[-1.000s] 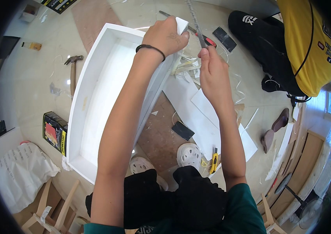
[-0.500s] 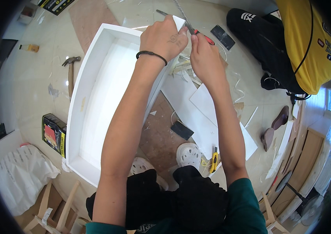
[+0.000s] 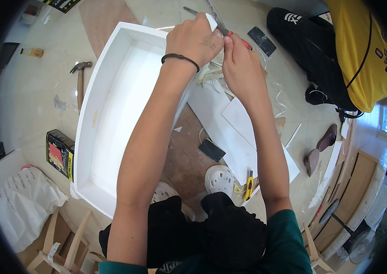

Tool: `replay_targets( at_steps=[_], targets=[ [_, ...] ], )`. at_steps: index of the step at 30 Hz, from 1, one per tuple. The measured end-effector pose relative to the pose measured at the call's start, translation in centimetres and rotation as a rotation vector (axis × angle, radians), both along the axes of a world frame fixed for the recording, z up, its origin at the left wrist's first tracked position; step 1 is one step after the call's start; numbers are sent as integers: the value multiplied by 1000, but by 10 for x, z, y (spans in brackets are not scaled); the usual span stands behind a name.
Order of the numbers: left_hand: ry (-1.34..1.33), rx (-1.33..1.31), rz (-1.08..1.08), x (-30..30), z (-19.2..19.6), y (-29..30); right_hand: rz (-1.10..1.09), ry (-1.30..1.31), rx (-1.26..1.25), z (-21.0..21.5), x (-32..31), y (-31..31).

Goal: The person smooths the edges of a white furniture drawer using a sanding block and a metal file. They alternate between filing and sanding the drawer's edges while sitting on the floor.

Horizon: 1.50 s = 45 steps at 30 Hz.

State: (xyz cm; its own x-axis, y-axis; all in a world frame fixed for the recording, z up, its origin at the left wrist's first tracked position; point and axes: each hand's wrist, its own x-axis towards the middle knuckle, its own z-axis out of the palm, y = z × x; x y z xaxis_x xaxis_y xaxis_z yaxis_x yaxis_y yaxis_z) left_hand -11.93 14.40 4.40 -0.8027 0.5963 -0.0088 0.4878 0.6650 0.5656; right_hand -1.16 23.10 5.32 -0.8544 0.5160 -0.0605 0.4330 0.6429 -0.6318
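Note:
My left hand (image 3: pixel 191 41), with a dark cord round its wrist, is closed in a fist above the far right corner of a white open-topped box (image 3: pixel 89 98). A small white piece (image 3: pixel 211 22) sticks out past its knuckles; its fingertips are hidden. Close beside it, my right hand (image 3: pixel 243 61) is closed round the red handle of a long, straight, dark-bladed tool (image 3: pixel 224 31) that looks like a file. Its blade runs leftward behind my left hand, and the tip shows on the far side. Both thumbs nearly meet at the blade.
White panels (image 3: pixel 216 116) and offcuts lie on the floor below my hands, with a phone (image 3: pixel 211 150) and a yellow utility knife (image 3: pixel 248 185). Left of the box are a hammer (image 3: pixel 80 80) and a dark carton (image 3: pixel 60 154). A person in yellow (image 3: pixel 358 50) sits at far right.
Both hands stay together, shifted very slightly. The white piece past my left hand shows narrower and tilted differently. The whole view has moved a little.

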Motion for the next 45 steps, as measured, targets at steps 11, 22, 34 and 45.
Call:
replay_targets(
  at_steps=[11, 22, 34, 45],
  targets=[
    [4, -4, 26, 1, 2, 1, -1, 61, 42, -5, -7, 8],
    [10, -3, 22, 1, 2, -3, 23, 19, 75, -2, 20, -3],
    [-2, -26, 4, 3, 9, -4, -18, -45, -31, 5, 32, -6],
    [-2, -19, 27, 2, 8, -3, -4, 0, -58, 6, 32, -5]
  ],
)
